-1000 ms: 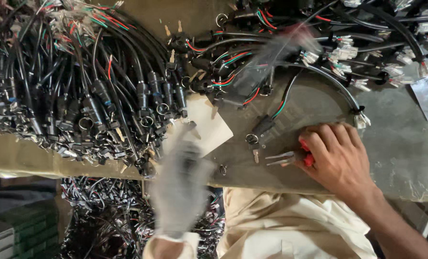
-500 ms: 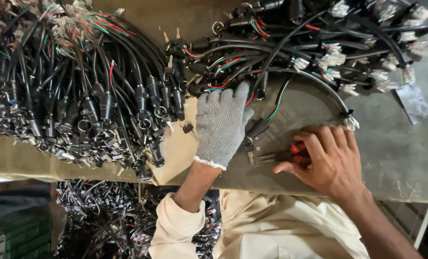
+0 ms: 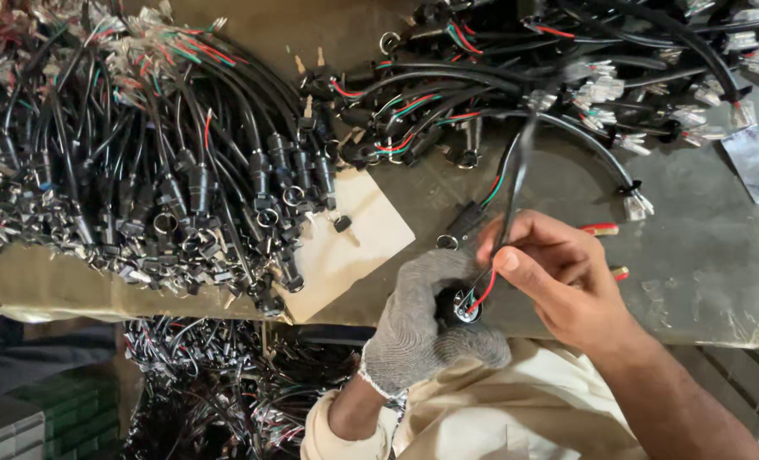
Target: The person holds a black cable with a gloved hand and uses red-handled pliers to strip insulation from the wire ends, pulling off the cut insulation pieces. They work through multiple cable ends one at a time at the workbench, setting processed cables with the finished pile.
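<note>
Lifted off the bench since a moment ago: gloved left hand [image 3: 422, 328] now cupping a round connector [image 3: 464, 307], mostly hidden in the glove. Bare right hand [image 3: 558, 277], fingers pinching its black cable [image 3: 511, 183]. Beyond, tangled cable pile [image 3: 166, 162], blurred.

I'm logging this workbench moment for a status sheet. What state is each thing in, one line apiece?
Left hand: gloved, closed around a round black connector.
Round black connector: held, metal end facing up, wires entering it.
Right hand: bare, pinching the black cable.
Black cable: lifted off the bench, blurred.
Red-handled tool: lying on the bench, mostly hidden by the right hand.
Cable pile: heaped at left.
Paper sheet: lying flat.
</note>
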